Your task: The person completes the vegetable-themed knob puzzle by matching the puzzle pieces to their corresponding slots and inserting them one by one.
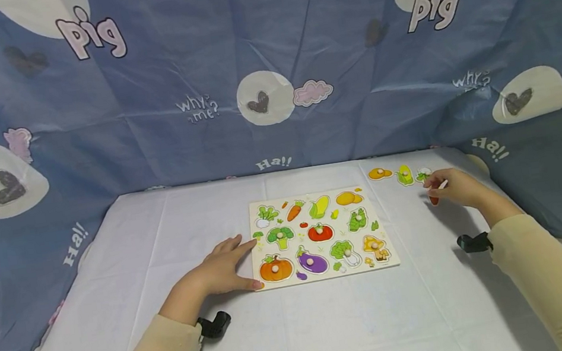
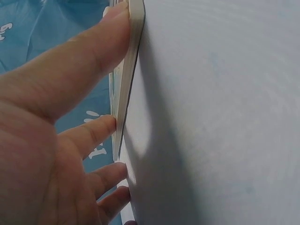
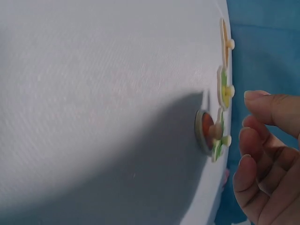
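Note:
A wooden vegetable puzzle board [image 1: 345, 232] lies flat on the white cloth. My left hand [image 1: 224, 267] steadies its left side, fingers spread, with the thumb [image 2: 93, 51] on the near corner and the index fingertip at the edge. Over to the right, my right hand [image 1: 455, 187] hovers close by an orange-red knobbed piece [image 3: 205, 125], partly covered by the fingers in the head view. In the right wrist view its thumb and fingers are loosely bent, with nothing between them. Beyond it lie a white-and-green piece [image 1: 423, 173], a corn piece [image 1: 405, 175] and a potato piece [image 1: 380, 173].
Knobbed pieces sit in the board, among them a tomato [image 1: 316, 236], a pumpkin [image 1: 270, 273] and an eggplant [image 1: 317, 265]. Behind the table [image 1: 199, 205] hangs a blue printed curtain [image 1: 209, 47]. Black cameras are strapped to both wrists.

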{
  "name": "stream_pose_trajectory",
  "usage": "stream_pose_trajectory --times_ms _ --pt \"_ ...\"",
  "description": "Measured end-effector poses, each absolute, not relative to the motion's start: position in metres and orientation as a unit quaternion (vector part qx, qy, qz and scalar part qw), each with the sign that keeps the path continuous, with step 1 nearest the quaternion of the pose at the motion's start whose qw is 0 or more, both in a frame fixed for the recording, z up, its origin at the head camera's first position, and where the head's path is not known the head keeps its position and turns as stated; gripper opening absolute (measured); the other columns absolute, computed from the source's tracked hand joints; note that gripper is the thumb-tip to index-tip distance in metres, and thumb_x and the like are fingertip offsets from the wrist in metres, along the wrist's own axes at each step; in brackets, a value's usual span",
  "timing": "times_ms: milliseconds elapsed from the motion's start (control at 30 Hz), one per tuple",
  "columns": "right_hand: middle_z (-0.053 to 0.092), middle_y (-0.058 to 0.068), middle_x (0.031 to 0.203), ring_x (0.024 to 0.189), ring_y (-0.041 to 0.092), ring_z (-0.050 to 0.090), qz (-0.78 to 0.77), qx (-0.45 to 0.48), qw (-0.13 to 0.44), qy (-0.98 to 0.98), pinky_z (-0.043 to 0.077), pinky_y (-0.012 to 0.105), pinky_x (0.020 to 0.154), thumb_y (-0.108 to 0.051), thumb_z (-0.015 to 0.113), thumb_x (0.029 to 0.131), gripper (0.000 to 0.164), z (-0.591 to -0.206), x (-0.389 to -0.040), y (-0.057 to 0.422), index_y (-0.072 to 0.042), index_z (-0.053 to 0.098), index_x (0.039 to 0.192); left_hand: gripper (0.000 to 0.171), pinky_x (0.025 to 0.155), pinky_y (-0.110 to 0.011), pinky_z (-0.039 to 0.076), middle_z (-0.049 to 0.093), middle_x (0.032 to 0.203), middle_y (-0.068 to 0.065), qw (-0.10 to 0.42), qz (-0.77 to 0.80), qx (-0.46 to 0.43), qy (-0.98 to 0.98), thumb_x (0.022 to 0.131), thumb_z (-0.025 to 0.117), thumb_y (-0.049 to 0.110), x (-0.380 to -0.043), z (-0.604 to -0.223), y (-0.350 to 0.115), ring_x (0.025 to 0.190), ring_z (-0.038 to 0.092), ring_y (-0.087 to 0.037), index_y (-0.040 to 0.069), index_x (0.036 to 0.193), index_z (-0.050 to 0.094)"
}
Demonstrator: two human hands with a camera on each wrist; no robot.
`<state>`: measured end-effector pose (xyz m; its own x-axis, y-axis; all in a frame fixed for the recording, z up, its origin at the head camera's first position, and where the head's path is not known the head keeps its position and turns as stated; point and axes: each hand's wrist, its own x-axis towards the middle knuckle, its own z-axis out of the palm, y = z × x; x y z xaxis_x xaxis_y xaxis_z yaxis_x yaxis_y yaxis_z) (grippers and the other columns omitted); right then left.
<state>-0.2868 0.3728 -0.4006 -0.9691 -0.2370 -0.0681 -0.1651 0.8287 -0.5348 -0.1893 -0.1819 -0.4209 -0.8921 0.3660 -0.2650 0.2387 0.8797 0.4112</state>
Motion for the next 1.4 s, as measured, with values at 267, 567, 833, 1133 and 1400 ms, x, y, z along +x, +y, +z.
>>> stream_pose_trajectory --times_ms 267,567,833,1133,1400 --pt "0.063 0.016 0.097 0.089 0.028 0.056 -0.268 -0.107 0.060 0.955 0.046 0.033 0.068 -0.006 0.069 0.092 0.020 -0.408 -0.292 0.384 0.007 0.066 0.108 0.104 0.114 -0.068 0.019 0.019 0.164 -0.019 0.172 0.184 0.156 0.955 0.072 0.082 0.059 -0.189 -0.421 -0.182 0.149 0.016 -0.045 0.022 0.157 0.035" --pt "0.062 0.013 0.092 0.084 0.025 0.054 -0.272 -0.092 0.062 0.956 0.043 0.032 0.070 -0.005 0.069 0.091 0.019 -0.415 -0.293 0.389 0.007 0.066 0.107 0.104 0.114 -0.069 0.018 0.019 0.164 -0.020 0.172 0.185 0.157 0.955 0.072 0.082 0.059 -0.189 -0.421 -0.182 0.149 0.016 -0.045 0.022 0.157 0.035" --pt "0.062 0.010 0.092 0.082 0.019 0.052 -0.285 -0.088 0.082 0.951 0.044 0.029 0.068 -0.005 0.068 0.093 0.019 -0.419 -0.295 0.389 0.006 0.066 0.108 0.104 0.114 -0.069 0.019 0.019 0.164 -0.020 0.171 0.184 0.158 0.955 0.072 0.082 0.060 -0.189 -0.421 -0.182 0.148 0.016 -0.046 0.022 0.157 0.036" --pt "0.063 0.011 0.093 0.081 0.019 0.049 -0.287 -0.092 0.096 0.949 0.044 0.030 0.067 -0.004 0.067 0.094 0.017 -0.418 -0.296 0.388 0.007 0.067 0.107 0.104 0.113 -0.069 0.019 0.019 0.164 -0.019 0.171 0.184 0.153 0.956 0.072 0.082 0.060 -0.190 -0.421 -0.182 0.149 0.016 -0.045 0.022 0.157 0.036" --pt "0.060 0.007 0.085 0.076 0.018 0.048 -0.285 -0.089 0.118 0.947 0.043 0.028 0.063 -0.002 0.063 0.095 0.016 -0.416 -0.296 0.390 0.007 0.066 0.107 0.104 0.114 -0.070 0.019 0.019 0.164 -0.020 0.170 0.186 0.158 0.955 0.072 0.082 0.059 -0.189 -0.421 -0.182 0.148 0.016 -0.046 0.021 0.157 0.036"
